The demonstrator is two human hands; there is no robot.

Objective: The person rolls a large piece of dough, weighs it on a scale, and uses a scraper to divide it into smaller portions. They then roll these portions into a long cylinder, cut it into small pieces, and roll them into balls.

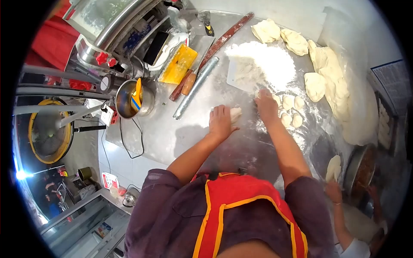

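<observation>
My left hand (pixel 220 122) lies palm down on the metal worktop (pixel 195 133), fingers stretched forward and thumb out to the side. A small pale dough piece (pixel 235 115) touches its thumb side. Farther right, my right hand (pixel 267 106) is down at the near edge of the flour pile (pixel 273 64), its fingers curled together; whatever is under them is mostly hidden. Several small dough balls (pixel 288 102) sit just right of it. A flat, pale scraper (pixel 237 76) lies at the flour's left side.
Large dough lumps (pixel 329 77) line the right side. A red rolling pin (pixel 226 36), a metal rod (pixel 195 88), a yellow scraper (pixel 180 63) and a metal pot (pixel 147 101) stand or lie leftward. At lower right, another person's hand (pixel 333 191) holds flattened dough (pixel 334 168) beside a large pan (pixel 361 170).
</observation>
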